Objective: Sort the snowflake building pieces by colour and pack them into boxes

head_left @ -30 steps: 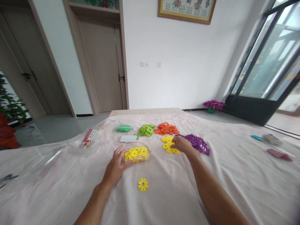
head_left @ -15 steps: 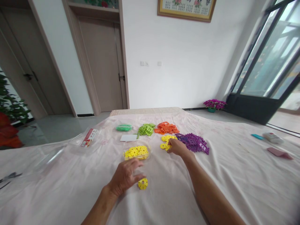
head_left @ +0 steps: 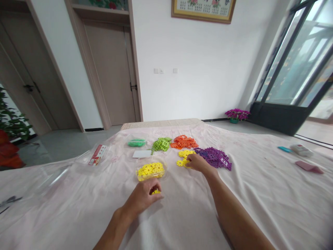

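Observation:
My left hand [head_left: 145, 193] is curled in front of the clear tub, thumb and fingers closed round a yellow notched disc [head_left: 156, 191] that is partly hidden. Just beyond it, the clear plastic tub [head_left: 165, 177] holds a heap of yellow discs [head_left: 151, 169]. My right hand [head_left: 195, 162] pinches at the near side of a small group of yellow discs [head_left: 184, 153]; its fingertips cover part of them. Against that group on the right lies a pile of purple linking pieces [head_left: 214, 158].
Behind are light green pieces [head_left: 161, 143], orange pieces [head_left: 184, 141] and a tub of green pieces [head_left: 136, 142]. A white card [head_left: 142, 153] and a labelled clear lid [head_left: 99, 155] lie left. A pink cloth [head_left: 309, 167] and a blue item [head_left: 284, 149] lie far right.
My left hand has closed round the yellow disc that lay on the cloth and carried it slightly towards the tub. The right hand stays at the yellow group.

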### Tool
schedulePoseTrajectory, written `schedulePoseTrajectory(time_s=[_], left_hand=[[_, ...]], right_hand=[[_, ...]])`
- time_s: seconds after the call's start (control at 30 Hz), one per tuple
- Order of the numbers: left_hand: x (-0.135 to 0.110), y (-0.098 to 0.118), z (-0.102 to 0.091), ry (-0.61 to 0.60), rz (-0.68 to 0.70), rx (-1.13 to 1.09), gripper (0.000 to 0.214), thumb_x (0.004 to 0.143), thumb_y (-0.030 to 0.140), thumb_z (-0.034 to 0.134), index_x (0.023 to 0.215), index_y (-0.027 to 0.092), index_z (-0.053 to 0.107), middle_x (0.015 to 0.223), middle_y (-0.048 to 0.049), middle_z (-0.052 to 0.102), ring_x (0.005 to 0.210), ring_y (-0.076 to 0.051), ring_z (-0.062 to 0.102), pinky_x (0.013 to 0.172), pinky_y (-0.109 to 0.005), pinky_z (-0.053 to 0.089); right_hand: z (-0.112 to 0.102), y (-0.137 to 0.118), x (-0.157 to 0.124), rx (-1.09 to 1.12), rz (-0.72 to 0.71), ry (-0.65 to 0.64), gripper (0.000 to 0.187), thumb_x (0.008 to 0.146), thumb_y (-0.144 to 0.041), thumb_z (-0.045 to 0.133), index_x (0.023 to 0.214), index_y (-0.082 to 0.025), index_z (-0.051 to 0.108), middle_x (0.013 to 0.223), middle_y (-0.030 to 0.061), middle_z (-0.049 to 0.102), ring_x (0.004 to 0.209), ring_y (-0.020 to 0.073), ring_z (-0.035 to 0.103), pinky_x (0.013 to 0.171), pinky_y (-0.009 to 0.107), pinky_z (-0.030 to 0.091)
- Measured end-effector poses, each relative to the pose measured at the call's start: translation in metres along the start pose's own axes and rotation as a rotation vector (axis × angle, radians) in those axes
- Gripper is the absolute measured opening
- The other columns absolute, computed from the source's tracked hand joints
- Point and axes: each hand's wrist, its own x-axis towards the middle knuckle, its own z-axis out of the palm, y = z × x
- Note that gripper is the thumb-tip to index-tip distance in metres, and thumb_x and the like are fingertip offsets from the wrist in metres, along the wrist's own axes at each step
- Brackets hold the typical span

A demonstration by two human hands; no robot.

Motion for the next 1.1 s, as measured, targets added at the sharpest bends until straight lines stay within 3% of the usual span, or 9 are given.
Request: schedulePoseTrajectory(time_s=[0.13, 0.2, 0.3, 0.4, 0.53, 0.67, 0.8, 0.93, 1.1], left_hand=[[0.002, -0.012, -0.012, 0.533, -0.053, -0.051, 0.02, 0.086, 0.037, 0.06, 0.097, 0.021, 0.063, 0.084, 0.0001, 0.065, 0.071, -0.013, 0.059, 0.069, -0.025, 0.049], [0.002, -0.021, -0.019, 0.635, -0.042, -0.008, 0.022, 0.089, 0.034, 0.055, 0.107, 0.022, 0.062, 0.096, -0.0022, 0.066, 0.076, -0.014, 0.062, 0.073, -0.028, 0.052], [0.002, -0.037, -0.025, 0.611, 0.03, 0.156, 0.025, 0.09, 0.028, 0.051, 0.112, 0.025, 0.062, 0.113, -0.0051, 0.062, 0.098, -0.019, 0.063, 0.089, -0.035, 0.053], [0.0, -0.052, -0.022, 0.594, 0.041, 0.298, 0.03, 0.091, 0.035, 0.053, 0.118, 0.026, 0.062, 0.127, -0.0074, 0.057, 0.12, -0.024, 0.054, 0.106, -0.044, 0.043], [-0.003, -0.068, -0.011, 0.521, 0.004, 0.274, 0.044, 0.089, 0.046, 0.056, 0.128, 0.026, 0.055, 0.144, -0.0103, 0.042, 0.134, -0.027, 0.042, 0.111, -0.049, 0.038], [-0.002, -0.075, -0.005, 0.444, -0.034, 0.187, 0.044, 0.091, 0.047, 0.052, 0.131, 0.026, 0.052, 0.151, -0.0102, 0.031, 0.138, -0.026, 0.038, 0.111, -0.046, 0.039], [-0.001, -0.078, -0.004, 0.444, -0.021, 0.162, 0.04, 0.093, 0.045, 0.048, 0.128, 0.027, 0.054, 0.152, -0.0099, 0.03, 0.137, -0.025, 0.04, 0.11, -0.046, 0.04], [-0.001, -0.078, -0.005, 0.431, -0.04, 0.177, 0.038, 0.093, 0.045, 0.048, 0.126, 0.028, 0.055, 0.152, -0.0089, 0.028, 0.132, -0.025, 0.046, 0.109, -0.047, 0.041], [-0.002, -0.073, -0.007, 0.424, -0.068, 0.184, 0.037, 0.093, 0.046, 0.047, 0.123, 0.027, 0.056, 0.152, -0.0087, 0.028, 0.13, -0.024, 0.048, 0.107, -0.046, 0.044]], right_hand=[[-0.009, -0.004, -0.001, 0.166, -0.045, 0.13, 0.012, 0.075, -0.028, 0.063, 0.076, -0.016, 0.065, 0.074, 0.0016, 0.066, 0.069, 0.0135, 0.057, 0.057, 0.022, 0.032], [-0.011, -0.015, -0.001, 0.32, -0.084, 0.181, 0.014, 0.076, -0.03, 0.062, 0.076, -0.017, 0.063, 0.068, -0.0005, 0.063, 0.065, 0.0124, 0.056, 0.056, 0.021, 0.034], [-0.008, -0.042, -0.005, 0.562, -0.14, 0.195, 0.018, 0.077, -0.034, 0.061, 0.075, -0.017, 0.062, 0.062, -0.002, 0.059, 0.057, 0.0113, 0.055, 0.052, 0.02, 0.037], [0.002, -0.073, -0.011, 0.776, -0.215, 0.149, 0.018, 0.079, -0.034, 0.059, 0.08, -0.017, 0.063, 0.065, -0.0012, 0.061, 0.057, 0.0108, 0.057, 0.052, 0.02, 0.043], [0.011, -0.09, -0.015, 0.887, -0.333, 0.109, 0.028, 0.079, -0.028, 0.059, 0.104, -0.017, 0.065, 0.093, 0.0049, 0.07, 0.073, 0.013, 0.064, 0.062, 0.023, 0.051], [0.003, -0.064, -0.009, 0.528, -0.225, 0.252, 0.033, 0.081, -0.021, 0.058, 0.113, -0.019, 0.065, 0.107, 0.0073, 0.069, 0.089, 0.0167, 0.065, 0.078, 0.026, 0.049], [-0.008, -0.018, -0.003, 0.089, 0.02, 0.188, 0.034, 0.079, -0.021, 0.062, 0.113, -0.019, 0.066, 0.114, 0.0107, 0.066, 0.106, 0.0229, 0.061, 0.086, 0.028, 0.044], [-0.01, 0.009, -0.005, -0.06, 0.205, 0.096, 0.044, 0.074, -0.024, 0.067, 0.118, -0.021, 0.062, 0.122, 0.0116, 0.061, 0.107, 0.0249, 0.061, 0.082, 0.031, 0.046], [-0.009, 0.015, -0.009, -0.106, 0.306, 0.038, 0.05, 0.07, -0.036, 0.07, 0.117, -0.021, 0.062, 0.116, 0.0115, 0.065, 0.103, 0.0293, 0.063, 0.077, 0.036, 0.048]])
